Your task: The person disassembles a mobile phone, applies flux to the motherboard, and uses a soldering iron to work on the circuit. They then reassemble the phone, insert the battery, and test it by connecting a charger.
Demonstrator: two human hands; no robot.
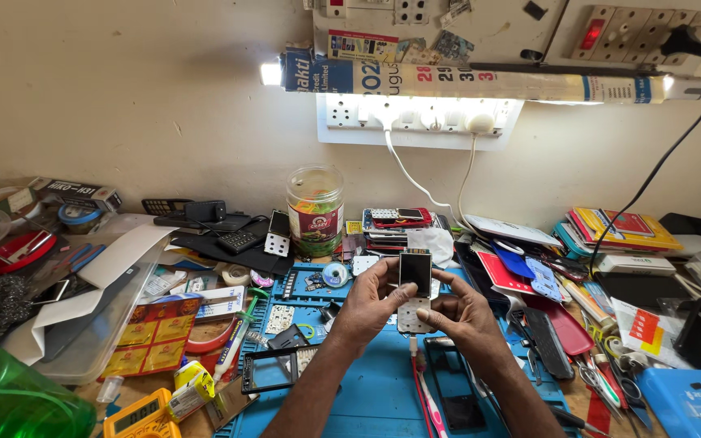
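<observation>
Both hands, left (pixel 369 304) and right (pixel 462 312), grip a small stripped white keypad phone with dark screen (pixel 415 285) above the blue silicone mat (pixel 375 381).

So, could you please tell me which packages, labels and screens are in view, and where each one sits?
Phone screen: small dark rectangle, held up in both hands at centre.
Jar label: red and green band on the clear jar behind the blue mat.
Sachet sheet: red and yellow squares, left of the mat.
Meter: yellow, grey display, bottom left.
</observation>
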